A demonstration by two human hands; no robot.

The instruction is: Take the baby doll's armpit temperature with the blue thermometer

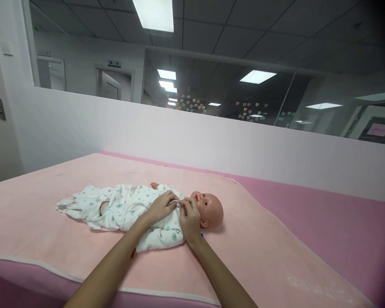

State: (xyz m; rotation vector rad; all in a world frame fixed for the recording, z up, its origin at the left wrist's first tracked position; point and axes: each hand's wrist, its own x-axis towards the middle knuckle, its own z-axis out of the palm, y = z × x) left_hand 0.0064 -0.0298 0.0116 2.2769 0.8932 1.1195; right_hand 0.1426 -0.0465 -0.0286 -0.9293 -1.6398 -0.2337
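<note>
A baby doll [213,209] lies on its back with its head to the right. It wears a white baby romper [128,207] printed with small green and grey figures, and a bare patch of leg shows through a gap in the cloth. At the doll's upper chest, just below the chin, my left hand [163,206] pinches the romper's edge. My right hand [190,216] is closed on the same edge beside the neck, its fingertips almost meeting the left ones. Whatever fastening lies between the fingertips is too small to make out.
Under the doll is a peach pad [259,252] with a pale trimmed edge, spread over a pink padded surface [340,218]. Behind it rises a white wall [211,141] with a window above. A door with a handle [0,109] stands at the far left.
</note>
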